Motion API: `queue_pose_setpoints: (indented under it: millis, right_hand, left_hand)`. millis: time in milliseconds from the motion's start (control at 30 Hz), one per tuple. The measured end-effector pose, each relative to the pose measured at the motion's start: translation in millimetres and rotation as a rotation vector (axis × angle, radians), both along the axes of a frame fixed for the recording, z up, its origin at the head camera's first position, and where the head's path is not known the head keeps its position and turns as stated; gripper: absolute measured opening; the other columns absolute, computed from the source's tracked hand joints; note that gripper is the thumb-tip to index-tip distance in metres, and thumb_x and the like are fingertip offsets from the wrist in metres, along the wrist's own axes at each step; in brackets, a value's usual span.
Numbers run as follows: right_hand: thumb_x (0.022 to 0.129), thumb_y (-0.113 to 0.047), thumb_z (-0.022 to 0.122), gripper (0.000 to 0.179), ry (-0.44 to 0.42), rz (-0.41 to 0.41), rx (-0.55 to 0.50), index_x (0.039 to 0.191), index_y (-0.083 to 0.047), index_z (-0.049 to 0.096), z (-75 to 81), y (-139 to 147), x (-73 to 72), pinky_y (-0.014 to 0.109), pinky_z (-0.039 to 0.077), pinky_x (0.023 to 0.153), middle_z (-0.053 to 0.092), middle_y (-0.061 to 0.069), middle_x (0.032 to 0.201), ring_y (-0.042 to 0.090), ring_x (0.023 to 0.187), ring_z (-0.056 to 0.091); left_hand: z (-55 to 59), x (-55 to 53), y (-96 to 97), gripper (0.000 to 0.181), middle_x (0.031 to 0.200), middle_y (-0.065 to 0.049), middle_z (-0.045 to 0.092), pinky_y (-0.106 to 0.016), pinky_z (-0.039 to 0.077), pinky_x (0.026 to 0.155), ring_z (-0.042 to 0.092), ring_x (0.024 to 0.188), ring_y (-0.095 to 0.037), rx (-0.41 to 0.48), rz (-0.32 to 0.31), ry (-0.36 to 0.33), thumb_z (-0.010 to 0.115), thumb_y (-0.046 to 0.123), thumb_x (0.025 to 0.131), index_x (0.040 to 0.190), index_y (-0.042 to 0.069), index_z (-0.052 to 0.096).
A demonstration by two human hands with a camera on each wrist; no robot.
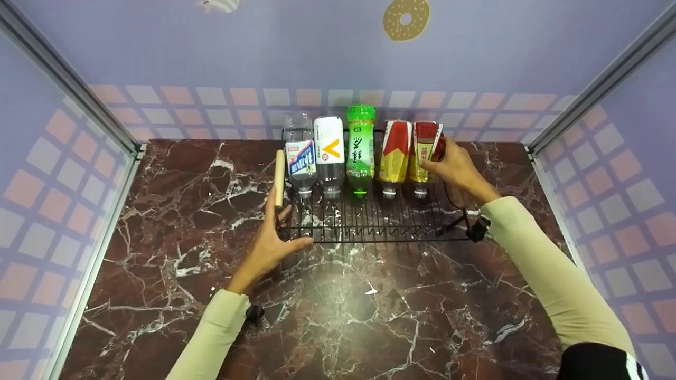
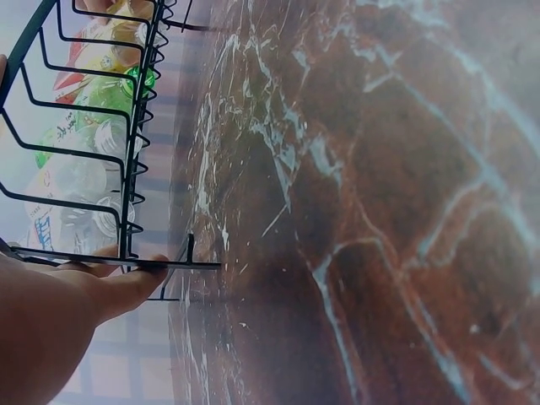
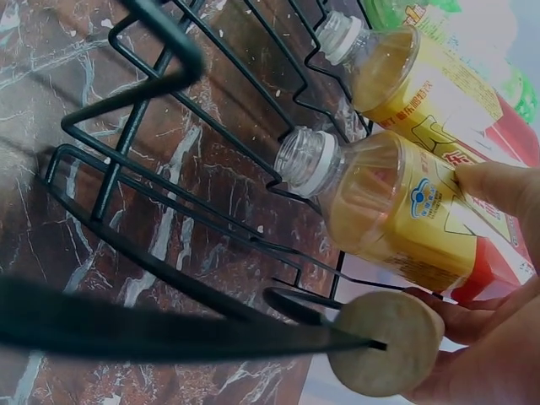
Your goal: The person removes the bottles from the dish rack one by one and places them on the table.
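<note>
A black wire dish rack [image 1: 369,241] holds a row of bottles leaning neck-down. My left hand [image 1: 266,245] grips the rack's left end below its wooden handle [image 1: 279,179]; the thumb lies by the front corner. In the left wrist view, that thumb touches the rack's lower wire [image 2: 76,256]. My right hand [image 1: 457,166] holds the rightmost bottle, red and yellow [image 1: 421,177], its thumb on the label. The right wrist view shows this bottle's uncapped threaded neck [image 3: 302,162] against the rack wires, beside the right wooden handle [image 3: 384,342].
Left of the held bottle stand another red-yellow bottle [image 1: 395,163], a green bottle [image 1: 361,153], a white-labelled bottle [image 1: 328,140] and a blue-white-labelled bottle [image 1: 301,158]. The rack stands on a brown marbled table [image 1: 343,316] near the purple back wall [image 1: 317,53]. Side walls bound the table.
</note>
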State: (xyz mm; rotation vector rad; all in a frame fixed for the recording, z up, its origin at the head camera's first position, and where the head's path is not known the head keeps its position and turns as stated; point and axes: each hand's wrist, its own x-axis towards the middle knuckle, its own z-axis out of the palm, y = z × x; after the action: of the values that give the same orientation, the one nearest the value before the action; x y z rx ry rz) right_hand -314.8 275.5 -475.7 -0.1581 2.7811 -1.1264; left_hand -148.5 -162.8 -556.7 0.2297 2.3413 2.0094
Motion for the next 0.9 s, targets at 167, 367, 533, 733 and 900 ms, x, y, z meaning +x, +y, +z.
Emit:
queue_pose_setpoints:
  millis: [167,367,533,733,900]
  right_hand:
    - [0.100,-0.025,0.082,0.076,0.004,-0.018,-0.006,0.154,0.010,0.044,-1.0,-0.5,-0.2,0.057,0.056,0.110,0.066,0.033,0.138,0.047,0.122,0.068]
    - [0.098,-0.030,0.085,0.083,0.002,-0.053,-0.060,0.158,0.009,0.042,1.4,0.7,1.9,0.055,0.057,0.108,0.066,0.030,0.140,0.044,0.120,0.067]
    - [0.098,-0.031,0.086,0.085,-0.007,-0.086,-0.132,0.160,0.007,0.043,7.9,1.7,5.2,0.052,0.058,0.108,0.064,0.029,0.145,0.042,0.124,0.067]
    - [0.099,-0.034,0.085,0.086,0.031,-0.126,-0.179,0.162,0.007,0.043,16.4,4.9,12.4,0.044,0.062,0.103,0.065,0.029,0.146,0.040,0.126,0.067]
    - [0.099,-0.038,0.085,0.090,0.037,-0.145,-0.244,0.163,0.007,0.040,24.9,4.3,19.7,0.048,0.055,0.115,0.061,0.029,0.152,0.040,0.135,0.063]
  left_hand:
    - [1.5,0.5,0.1,0.144,0.182,-0.024,-0.002,-0.069,0.020,0.132,0.037,0.162,-0.038,-0.014,0.001,0.011,0.100,0.011,0.080,0.178,0.025,-0.004]
    - [0.8,1.0,0.8,0.145,0.182,-0.025,0.001,-0.070,0.020,0.132,0.037,0.162,-0.037,-0.018,0.002,0.007,0.100,0.013,0.079,0.178,0.028,-0.004]
    - [0.1,1.9,1.3,0.146,0.182,-0.023,0.003,-0.071,0.022,0.131,0.037,0.162,-0.036,-0.030,0.011,0.001,0.102,0.017,0.078,0.178,0.026,-0.004]
    - [-0.2,1.4,1.6,0.147,0.182,-0.026,0.004,-0.066,0.026,0.132,0.038,0.161,-0.038,-0.024,0.011,0.005,0.102,0.018,0.077,0.178,0.023,-0.004]
    - [0.3,1.3,-0.5,0.149,0.181,-0.027,0.008,-0.066,0.027,0.131,0.039,0.161,-0.037,-0.021,0.019,-0.004,0.104,0.027,0.076,0.178,0.027,-0.004]
